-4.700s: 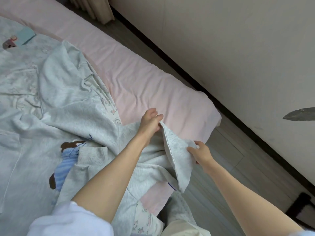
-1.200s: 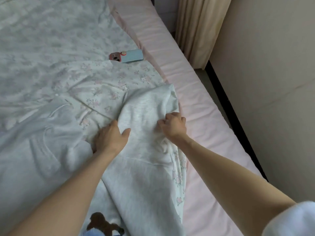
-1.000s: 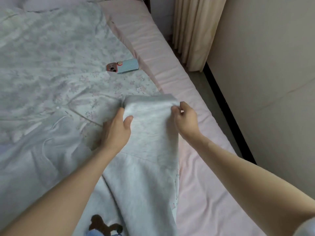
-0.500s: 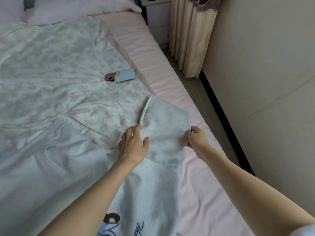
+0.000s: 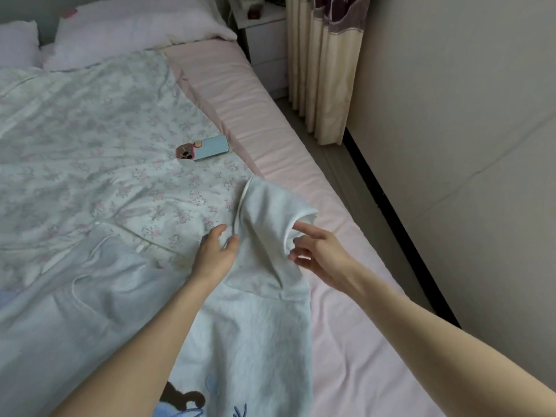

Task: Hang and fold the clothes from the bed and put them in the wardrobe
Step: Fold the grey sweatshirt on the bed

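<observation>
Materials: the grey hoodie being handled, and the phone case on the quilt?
Hoodie: looks like soft knit fleece, matte heathered grey, drapes in loose folds; likely a cotton blend. Phone case: looks like smooth plastic or silicone, pale blue, slight sheen; which of the two, I cannot tell.

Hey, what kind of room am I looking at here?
Most likely a bedroom: a bed with pillows and a flowered quilt, a nightstand beside it, and curtains.
</observation>
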